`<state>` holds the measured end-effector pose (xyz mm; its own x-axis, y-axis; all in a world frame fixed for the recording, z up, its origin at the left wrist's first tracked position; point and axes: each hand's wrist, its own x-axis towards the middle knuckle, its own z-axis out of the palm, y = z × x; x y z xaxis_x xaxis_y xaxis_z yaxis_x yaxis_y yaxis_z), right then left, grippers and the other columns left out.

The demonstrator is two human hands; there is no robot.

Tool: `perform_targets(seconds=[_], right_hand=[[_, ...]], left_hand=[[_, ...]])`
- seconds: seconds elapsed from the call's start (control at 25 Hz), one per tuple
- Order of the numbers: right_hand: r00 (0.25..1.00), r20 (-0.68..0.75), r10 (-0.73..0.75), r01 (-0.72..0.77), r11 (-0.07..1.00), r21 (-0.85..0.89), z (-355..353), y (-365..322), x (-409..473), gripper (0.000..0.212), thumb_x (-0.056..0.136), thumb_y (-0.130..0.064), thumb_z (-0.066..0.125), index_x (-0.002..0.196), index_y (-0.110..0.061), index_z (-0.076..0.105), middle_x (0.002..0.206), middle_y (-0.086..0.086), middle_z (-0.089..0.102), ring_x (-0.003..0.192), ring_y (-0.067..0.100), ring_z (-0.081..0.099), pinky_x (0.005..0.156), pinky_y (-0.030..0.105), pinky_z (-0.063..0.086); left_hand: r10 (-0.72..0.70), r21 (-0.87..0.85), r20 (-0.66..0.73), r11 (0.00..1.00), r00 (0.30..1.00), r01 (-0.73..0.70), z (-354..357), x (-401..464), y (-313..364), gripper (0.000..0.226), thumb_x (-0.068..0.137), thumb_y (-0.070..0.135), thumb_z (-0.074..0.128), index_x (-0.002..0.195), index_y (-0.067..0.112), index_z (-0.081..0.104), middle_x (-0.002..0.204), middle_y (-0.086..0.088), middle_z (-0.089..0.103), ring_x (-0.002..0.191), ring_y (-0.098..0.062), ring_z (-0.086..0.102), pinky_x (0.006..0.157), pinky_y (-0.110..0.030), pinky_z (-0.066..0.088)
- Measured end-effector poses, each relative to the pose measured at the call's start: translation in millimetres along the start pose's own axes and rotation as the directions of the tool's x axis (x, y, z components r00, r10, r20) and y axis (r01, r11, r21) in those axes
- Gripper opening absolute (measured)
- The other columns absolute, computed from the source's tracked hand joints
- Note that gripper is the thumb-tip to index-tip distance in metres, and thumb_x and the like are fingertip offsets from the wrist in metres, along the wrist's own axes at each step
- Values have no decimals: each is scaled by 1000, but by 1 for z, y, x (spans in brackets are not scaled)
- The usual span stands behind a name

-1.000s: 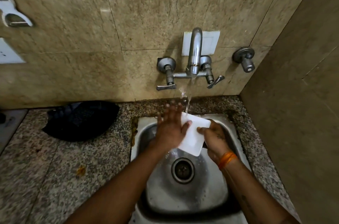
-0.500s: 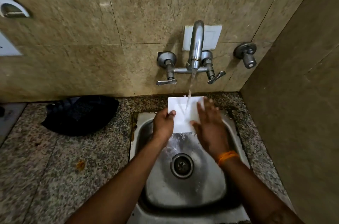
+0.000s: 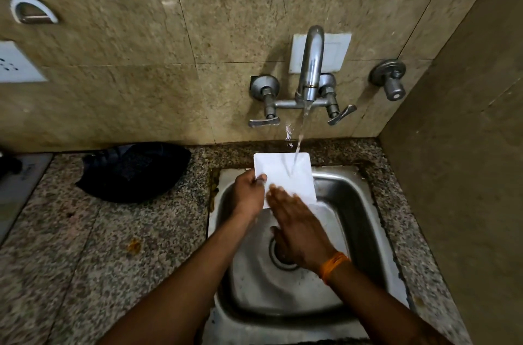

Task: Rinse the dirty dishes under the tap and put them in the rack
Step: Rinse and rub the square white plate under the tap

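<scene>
One white plate point(image 3: 285, 175), one tap point(image 3: 310, 67), one sink point(image 3: 362, 203), two hands, one dark cloth point(image 3: 135, 172)

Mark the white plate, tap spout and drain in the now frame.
white plate point(image 3: 278, 172), head view, bare upper middle of its face.
tap spout point(image 3: 310, 67), head view, upright chrome neck.
drain point(image 3: 276, 261), head view, visible left rim.

sink basin point(image 3: 365, 220): open right | tap point(image 3: 310, 67) overhead | dark cloth point(image 3: 133, 172), possibly, blocks left counter point(image 3: 70, 259)

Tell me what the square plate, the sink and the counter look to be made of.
Square plate: smooth, glossy white, probably melamine or ceramic; which one is unclear.
Sink: stainless steel, by its grey sheen and reflections.
Counter: polished speckled stone, likely granite.
</scene>
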<state>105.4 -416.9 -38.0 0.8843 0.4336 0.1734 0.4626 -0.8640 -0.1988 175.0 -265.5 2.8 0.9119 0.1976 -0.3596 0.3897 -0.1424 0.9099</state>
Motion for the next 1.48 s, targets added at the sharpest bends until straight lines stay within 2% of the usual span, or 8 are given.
perform_targets(seconds=[0.16,0.36,0.52,0.64,0.8,1.04,1.24,1.48], right_hand=[[954,-21,299,-300,951,-70,-11,17,4,97,76,-22,68,157,6,23,166,28,16,155,39,16,125,51,21],[994,-96,45,-47,999,-18,-19,39,-1,74,79,-13,47,153,-6,43,160,15,40,149,29,38,123,46,30],[966,-196,171,-119,959,256,-43,41,4,29,90,-12,70,118,-16,72,110,6,76,98,26,73,86,37,59],[860,72,506,-330,442,834,-53,33,24,30,88,-17,79,117,-19,71,110,1,77,101,21,73,88,37,59],[834,334,439,-326,-96,940,-52,40,31,37,90,-8,74,126,-11,70,123,12,73,119,38,66,101,52,54],[900,35,434,-414,828,379,-45,24,41,68,105,-54,38,162,-20,22,168,-1,18,155,12,13,127,34,10],[989,68,134,-149,943,299,-42,21,41,73,104,-63,16,164,-23,5,171,-7,0,157,7,-2,129,37,4],[963,57,264,-269,921,283,-54,25,37,77,102,-66,22,164,-21,10,170,-4,7,157,12,4,128,35,6]], left_hand=[[89,161,152,980,984,-114,17,-22,10,23,93,23,59,101,10,77,103,-14,79,95,-32,74,89,-47,59],[-81,12,131,997,988,80,20,-14,5,15,84,29,63,76,21,73,101,-13,79,97,-35,73,93,-59,57],[-287,-249,191,911,939,329,8,-16,22,29,103,43,53,108,20,68,115,-15,72,107,-34,71,86,-59,60],[-281,-268,307,891,909,366,-9,-9,13,49,104,57,41,126,21,66,122,-7,74,113,-27,69,94,-49,51],[-154,-406,384,857,910,316,-22,-12,-4,31,103,5,50,131,5,63,107,-10,78,93,-28,75,82,-43,60],[10,-200,333,978,943,60,-7,-16,-6,29,99,3,57,112,22,74,114,-11,78,106,-35,73,82,-42,59],[60,-151,311,988,949,-13,2,-19,0,34,97,1,59,103,30,77,107,-2,80,93,-19,76,80,-35,61],[64,-27,429,998,901,-59,-5,-10,15,28,98,3,60,111,22,75,104,0,80,87,-11,74,68,-21,56]])
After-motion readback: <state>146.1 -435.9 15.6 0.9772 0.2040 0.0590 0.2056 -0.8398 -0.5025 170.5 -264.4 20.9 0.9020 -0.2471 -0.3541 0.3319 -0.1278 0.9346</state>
